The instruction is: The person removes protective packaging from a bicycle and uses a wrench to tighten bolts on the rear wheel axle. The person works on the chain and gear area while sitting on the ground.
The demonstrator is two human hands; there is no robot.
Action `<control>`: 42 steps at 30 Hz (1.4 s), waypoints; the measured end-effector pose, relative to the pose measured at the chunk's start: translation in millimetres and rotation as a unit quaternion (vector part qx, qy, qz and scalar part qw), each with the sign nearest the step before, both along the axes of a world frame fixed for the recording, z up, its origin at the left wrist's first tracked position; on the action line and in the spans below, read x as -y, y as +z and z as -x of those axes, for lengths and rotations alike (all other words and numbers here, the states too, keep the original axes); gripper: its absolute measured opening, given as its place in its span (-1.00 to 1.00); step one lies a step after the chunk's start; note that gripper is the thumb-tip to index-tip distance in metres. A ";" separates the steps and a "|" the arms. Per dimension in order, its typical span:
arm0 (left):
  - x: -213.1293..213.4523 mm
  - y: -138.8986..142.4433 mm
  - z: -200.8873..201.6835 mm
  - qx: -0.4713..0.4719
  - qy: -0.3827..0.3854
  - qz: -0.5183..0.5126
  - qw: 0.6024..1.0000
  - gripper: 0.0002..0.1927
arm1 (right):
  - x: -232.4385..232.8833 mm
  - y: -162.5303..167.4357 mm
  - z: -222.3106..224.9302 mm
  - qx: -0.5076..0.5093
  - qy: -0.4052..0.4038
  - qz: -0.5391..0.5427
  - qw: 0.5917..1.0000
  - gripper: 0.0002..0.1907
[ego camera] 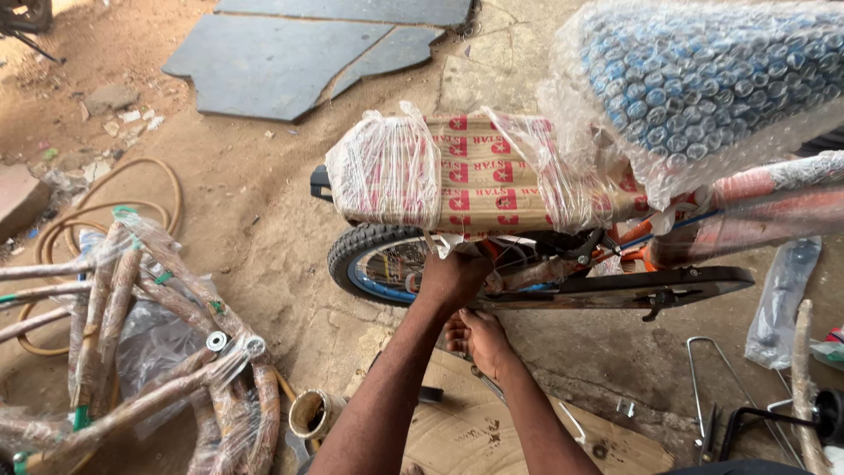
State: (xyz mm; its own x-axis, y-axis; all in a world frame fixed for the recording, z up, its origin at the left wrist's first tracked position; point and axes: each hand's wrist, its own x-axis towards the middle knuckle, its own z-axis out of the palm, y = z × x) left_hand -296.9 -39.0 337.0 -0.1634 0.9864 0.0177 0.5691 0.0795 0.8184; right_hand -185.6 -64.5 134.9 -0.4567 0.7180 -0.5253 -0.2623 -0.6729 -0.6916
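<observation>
A new bicycle stands in front of me, its rear rack wrapped in printed cardboard and plastic film (457, 171) and its saddle covered in bubble wrap (703, 79). My left hand (453, 273) reaches up under the wrapped rack, fingers closed near the rear wheel (374, 259) and axle area; what it grips is hidden. My right hand (475, 339) sits just below it, fingers curled, apparently around a thin metal tool (488, 383). The black chain guard (633, 288) runs to the right of both hands.
A pile of film-wrapped bicycle frame parts (149, 352) lies at left with a coiled hose (105, 211). A small tin can (309, 413) and flattened cardboard (492, 435) lie near my arms. Metal stands (730, 387) and a wrapped part (782, 299) lie at right. Dark slabs (281, 62) lie beyond.
</observation>
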 end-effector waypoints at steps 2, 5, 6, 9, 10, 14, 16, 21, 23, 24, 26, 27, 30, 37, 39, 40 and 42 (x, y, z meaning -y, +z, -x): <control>-0.6 -4.3 -0.2 0.000 -0.001 0.014 1.000 -0.77 | 0.9 0.3 1.1 -0.039 -0.002 0.020 0.999 -0.68; -1.8 -9.1 -0.2 0.000 -0.018 -0.007 1.000 -0.77 | 5.4 -0.9 10.6 0.073 -0.069 -0.057 0.993 -0.75; -1.9 -10.0 -0.2 -0.017 -0.017 -0.019 1.000 -0.75 | 7.4 -1.5 15.1 0.169 -0.102 -0.105 0.975 -0.74; -1.2 -11.4 -0.8 -0.010 0.016 0.009 1.000 -0.77 | 14.3 -3.3 26.5 0.217 -0.169 -0.116 0.954 -0.82; -1.2 -11.3 -0.7 -0.003 0.030 0.013 0.999 -0.77 | 16.6 -3.5 28.4 0.187 -0.194 -0.112 0.957 -0.86; 1.9 -10.1 -0.3 0.037 -0.013 -0.033 0.999 -0.81 | 24.9 -2.5 28.5 -0.073 -0.202 0.061 0.975 -0.83; 3.5 -8.6 0.2 0.056 -0.018 -0.036 0.998 -0.83 | 27.2 -0.8 28.8 -0.188 -0.191 0.166 0.949 -0.58; 7.5 -1.5 -0.6 0.036 -0.015 -0.018 0.999 -0.84 | 24.8 6.2 43.1 -0.215 -0.226 0.152 0.938 -0.73; 7.6 2.7 -1.1 0.041 -0.021 -0.019 0.999 -0.84 | 23.9 9.4 53.1 -0.143 -0.287 0.138 0.937 -0.87; 7.7 4.5 -1.2 0.044 -0.024 -0.025 0.998 -0.84 | 24.4 10.7 58.1 -0.078 -0.317 0.113 0.939 -0.95; 8.4 7.2 -0.9 0.036 -0.027 -0.013 0.999 -0.84 | 27.2 13.9 66.4 -0.026 -0.348 0.061 0.935 -0.90; 8.6 7.9 -0.7 0.026 -0.028 0.002 0.999 -0.83 | 28.9 15.3 68.8 -0.041 -0.353 0.032 0.934 -0.91; 8.6 6.4 0.0 0.019 -0.023 -0.047 0.998 -0.81 | 32.7 12.3 67.5 -0.175 -0.376 0.054 0.908 -0.91; 2.4 -4.6 -3.9 -0.024 -0.008 -0.004 1.000 -0.78 | 27.7 10.1 35.1 -0.251 -0.168 0.086 0.949 -0.75; 0.8 -7.3 -4.8 -0.038 -0.012 -0.027 0.999 -0.72 | 25.1 11.0 33.4 -0.118 -0.201 0.033 0.972 -0.80; 0.9 -8.8 -4.6 -0.046 -0.011 -0.038 0.998 -0.68 | 24.3 11.5 34.6 -0.052 -0.215 0.007 0.975 -0.78; 0.8 -11.8 -4.0 -0.012 -0.006 -0.051 0.999 -0.72 | 23.7 12.0 39.3 0.096 -0.237 -0.050 0.966 -0.84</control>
